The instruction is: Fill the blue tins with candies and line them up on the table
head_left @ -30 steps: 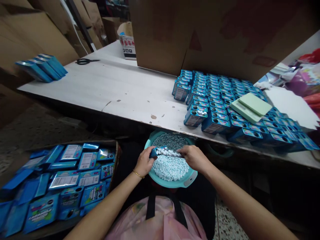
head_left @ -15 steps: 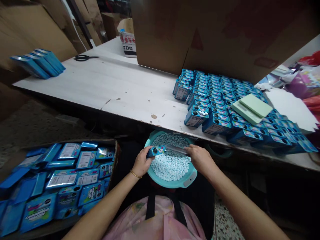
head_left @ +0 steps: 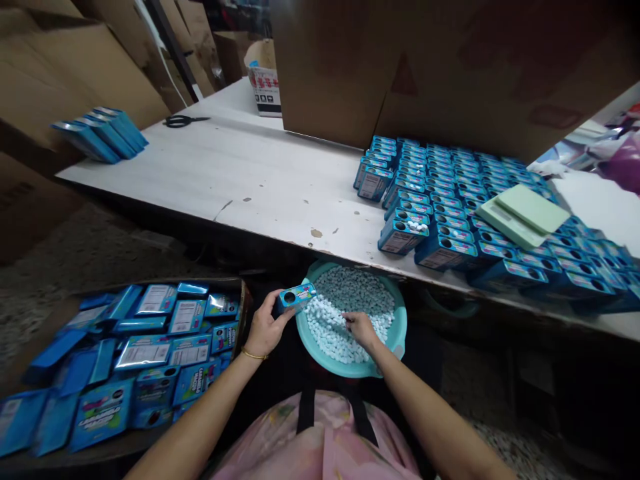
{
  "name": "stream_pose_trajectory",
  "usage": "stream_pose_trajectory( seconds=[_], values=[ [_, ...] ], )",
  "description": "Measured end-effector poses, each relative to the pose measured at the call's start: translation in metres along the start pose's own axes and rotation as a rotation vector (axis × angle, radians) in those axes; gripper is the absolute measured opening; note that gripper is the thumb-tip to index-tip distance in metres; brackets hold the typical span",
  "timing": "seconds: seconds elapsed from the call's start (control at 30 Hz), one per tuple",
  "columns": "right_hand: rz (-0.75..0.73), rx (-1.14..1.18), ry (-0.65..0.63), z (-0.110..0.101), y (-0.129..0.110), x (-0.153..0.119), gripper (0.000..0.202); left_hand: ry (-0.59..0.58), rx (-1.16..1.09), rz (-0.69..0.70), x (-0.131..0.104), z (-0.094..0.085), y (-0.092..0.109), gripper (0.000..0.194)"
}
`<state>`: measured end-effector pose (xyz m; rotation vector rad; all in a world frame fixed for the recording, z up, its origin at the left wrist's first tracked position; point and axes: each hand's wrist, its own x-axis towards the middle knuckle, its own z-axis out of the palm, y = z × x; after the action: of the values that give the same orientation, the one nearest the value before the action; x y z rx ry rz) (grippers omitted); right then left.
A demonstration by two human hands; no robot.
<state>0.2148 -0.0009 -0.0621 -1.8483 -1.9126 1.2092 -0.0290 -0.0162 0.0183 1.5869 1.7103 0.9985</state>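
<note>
Scuffed white table [head_left: 280, 180] beyond, blue box [head_left: 297, 297] in left hand [head_left: 264, 328].

left hand [head_left: 265, 328] held at 7 o'clock, fingers [head_left: 271, 301] curled in, left arm [head_left: 207, 410] pointed to 1 o'clock, right hand [head_left: 363, 331] held at 5 o'clock, fingers bent and pinched together, right arm [head_left: 425, 400] pointed to 11 o'clock

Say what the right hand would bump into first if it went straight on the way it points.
The right hand would probably meet the small white pieces in the bowl first. Depth is unclear: passing above them, it might reach the blue box in the left hand.
</note>
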Motion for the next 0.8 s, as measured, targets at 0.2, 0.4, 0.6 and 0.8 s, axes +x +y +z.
stream_pose_trajectory(
  seconds=[0.2,0.4,0.6,0.8],
  values=[
    [-0.07,0.138,-0.016,-0.08,-0.015,-0.035,0.038,-0.02,-0.012,0.043,0.004,0.013,0.001,0.037],
    [-0.229,-0.192,0.01,-0.135,-0.065,-0.062,0.035,-0.093,0.048,0.118,0.004,0.036,0.005,0.038],
    [-0.231,-0.174,-0.049,-0.136,-0.068,-0.054,0.034,-0.12,0.064,0.17,0.005,0.045,0.013,0.041],
    [-0.195,-0.599,-0.016,-0.142,-0.097,-0.072,0.034,-0.18,0.057,0.269,0.004,0.063,0.019,0.044]
  ],
)
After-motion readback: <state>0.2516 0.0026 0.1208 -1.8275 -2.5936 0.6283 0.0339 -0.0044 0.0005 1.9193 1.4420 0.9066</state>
